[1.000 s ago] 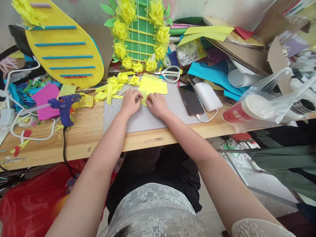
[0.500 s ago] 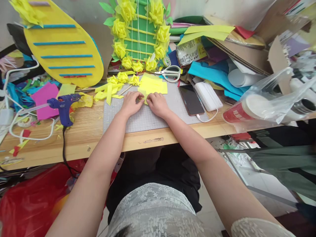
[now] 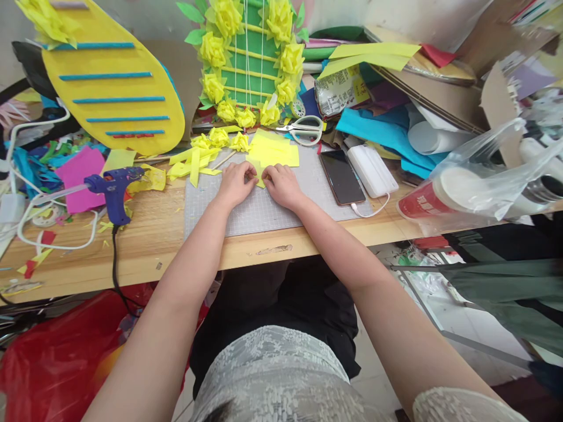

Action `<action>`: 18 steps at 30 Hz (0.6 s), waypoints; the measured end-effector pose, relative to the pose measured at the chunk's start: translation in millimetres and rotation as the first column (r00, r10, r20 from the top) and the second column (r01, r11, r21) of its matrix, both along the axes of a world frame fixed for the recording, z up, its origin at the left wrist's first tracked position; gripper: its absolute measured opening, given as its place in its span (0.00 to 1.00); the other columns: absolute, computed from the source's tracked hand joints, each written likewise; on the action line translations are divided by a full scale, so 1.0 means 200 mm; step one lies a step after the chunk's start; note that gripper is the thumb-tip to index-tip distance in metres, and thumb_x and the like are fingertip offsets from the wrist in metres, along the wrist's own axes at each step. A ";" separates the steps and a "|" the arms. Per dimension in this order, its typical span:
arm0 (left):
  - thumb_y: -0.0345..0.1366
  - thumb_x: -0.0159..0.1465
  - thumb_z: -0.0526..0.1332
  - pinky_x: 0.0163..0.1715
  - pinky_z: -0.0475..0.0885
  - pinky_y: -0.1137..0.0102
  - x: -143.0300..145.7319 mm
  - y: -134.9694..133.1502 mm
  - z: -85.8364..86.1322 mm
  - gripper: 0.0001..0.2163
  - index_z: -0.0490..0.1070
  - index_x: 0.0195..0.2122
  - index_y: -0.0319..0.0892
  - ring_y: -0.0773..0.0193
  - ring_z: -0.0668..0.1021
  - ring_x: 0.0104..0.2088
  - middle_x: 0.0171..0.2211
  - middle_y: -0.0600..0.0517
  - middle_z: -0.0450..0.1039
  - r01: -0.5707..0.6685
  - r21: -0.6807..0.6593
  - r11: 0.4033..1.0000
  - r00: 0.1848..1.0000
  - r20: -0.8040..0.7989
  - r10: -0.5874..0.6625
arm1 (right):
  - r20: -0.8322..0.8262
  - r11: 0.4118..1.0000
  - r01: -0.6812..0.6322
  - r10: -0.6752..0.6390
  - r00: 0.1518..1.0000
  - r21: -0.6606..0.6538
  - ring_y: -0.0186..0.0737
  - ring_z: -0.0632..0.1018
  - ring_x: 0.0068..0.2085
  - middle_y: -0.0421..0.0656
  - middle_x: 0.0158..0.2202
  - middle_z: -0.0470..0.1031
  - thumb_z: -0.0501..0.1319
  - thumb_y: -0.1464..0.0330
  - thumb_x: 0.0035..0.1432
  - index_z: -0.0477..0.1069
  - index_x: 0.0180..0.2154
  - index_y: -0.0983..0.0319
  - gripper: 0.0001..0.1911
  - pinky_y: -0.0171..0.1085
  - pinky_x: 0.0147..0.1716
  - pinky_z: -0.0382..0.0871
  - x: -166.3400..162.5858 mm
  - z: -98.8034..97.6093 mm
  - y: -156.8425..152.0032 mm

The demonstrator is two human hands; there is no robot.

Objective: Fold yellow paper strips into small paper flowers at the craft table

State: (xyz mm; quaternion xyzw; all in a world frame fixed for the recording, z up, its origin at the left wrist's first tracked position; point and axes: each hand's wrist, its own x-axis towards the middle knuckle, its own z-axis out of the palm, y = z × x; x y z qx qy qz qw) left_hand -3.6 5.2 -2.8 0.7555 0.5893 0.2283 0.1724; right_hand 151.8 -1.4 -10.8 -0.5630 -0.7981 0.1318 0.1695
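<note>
Small yellow paper: In the head view, the small yellow paper (image 3: pixel 260 183) is lying between the two hands, right at their fingertips, and is showing only as a narrow piece.
Left hand: The left hand (image 3: pixel 236 184) is resting on its side with fingers bent; its grip is nearly closing up at the tips, thumb and forefinger pinching the paper's left side.
Right hand: The right hand (image 3: pixel 282 186) is facing it from the other side, palm down; its grip is drawing in to a narrow pinch on the paper's right side, the thumb partly hiding beneath.
Yellow sheets: The yellow sheets (image 3: pixel 275 151) are lying just beyond the fingertips, close to the paper.
Cutting mat: The gridded grey cutting mat (image 3: pixel 255 214) is lying under both hands, its surface showing between the forearms and along the right hand's outer side as far as the phone (image 3: pixel 341 177).
Front edge: The desk (image 3: pixel 240 255) is showing a wooden strip in front of the mat, and both forearms are crossing it.
Left limit: Yellow strips (image 3: pixel 194 167) and paper rosettes (image 3: pixel 219 138) are crowding the mat's far left corner; the blue glue gun (image 3: pixel 115 202) is standing well apart.
Far limit: Scissors (image 3: pixel 292 128) are lying beyond the sheets, near the flowered green panel (image 3: pixel 250 76).
</note>
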 end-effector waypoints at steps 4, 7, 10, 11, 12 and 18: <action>0.33 0.58 0.60 0.49 0.62 0.58 0.00 0.00 0.00 0.03 0.68 0.34 0.44 0.55 0.72 0.44 0.36 0.50 0.76 0.002 0.007 1.000 1.000 -0.013 -0.002 | -0.018 1.000 -0.001 0.001 1.000 0.006 0.49 0.68 0.47 0.50 0.45 0.72 0.50 0.70 0.62 0.70 0.45 0.62 0.14 0.44 0.49 0.60 0.00 -0.01 0.00; 0.33 0.58 0.60 0.49 0.62 0.58 0.01 0.00 0.00 0.02 0.68 0.33 0.44 0.55 0.72 0.44 0.36 0.50 0.76 -0.006 0.010 1.000 1.000 -0.019 0.006 | -0.029 1.000 0.003 -0.003 1.000 0.008 0.49 0.68 0.47 0.50 0.45 0.72 0.50 0.70 0.62 0.71 0.45 0.62 0.14 0.44 0.50 0.60 0.00 -0.01 0.00; 0.32 0.58 0.59 0.48 0.62 0.58 0.01 0.00 0.00 0.02 0.69 0.32 0.45 0.54 0.71 0.45 0.36 0.50 0.75 -0.007 0.018 1.000 0.999 -0.031 0.007 | -0.031 1.000 0.008 -0.008 0.999 0.000 0.49 0.68 0.47 0.50 0.46 0.72 0.50 0.70 0.62 0.71 0.45 0.63 0.14 0.44 0.50 0.59 0.00 -0.01 0.00; 0.33 0.58 0.59 0.49 0.62 0.58 0.01 0.00 0.00 0.02 0.70 0.32 0.45 0.53 0.70 0.45 0.37 0.49 0.75 -0.005 0.022 1.000 0.999 -0.042 0.006 | -0.031 1.000 0.008 -0.008 0.999 -0.002 0.49 0.68 0.47 0.50 0.46 0.72 0.50 0.70 0.62 0.71 0.45 0.63 0.14 0.44 0.50 0.59 0.00 -0.01 0.00; 0.33 0.58 0.59 0.49 0.62 0.57 0.01 0.00 0.00 0.02 0.71 0.31 0.45 0.52 0.70 0.46 0.37 0.49 0.75 -0.003 0.026 1.000 0.998 -0.056 0.005 | -0.031 1.000 0.008 -0.008 1.000 -0.004 0.49 0.68 0.47 0.50 0.46 0.72 0.50 0.70 0.62 0.71 0.45 0.63 0.14 0.44 0.50 0.59 0.00 -0.01 0.00; 0.35 0.60 0.58 0.52 0.59 0.54 0.01 -0.01 0.01 0.05 0.74 0.33 0.44 0.48 0.68 0.51 0.40 0.46 0.73 -0.003 0.044 0.999 0.994 -0.110 0.008 | -0.033 1.000 0.016 -0.017 0.999 -0.019 0.49 0.68 0.48 0.49 0.47 0.72 0.48 0.70 0.63 0.71 0.45 0.63 0.15 0.44 0.50 0.59 0.00 0.00 0.00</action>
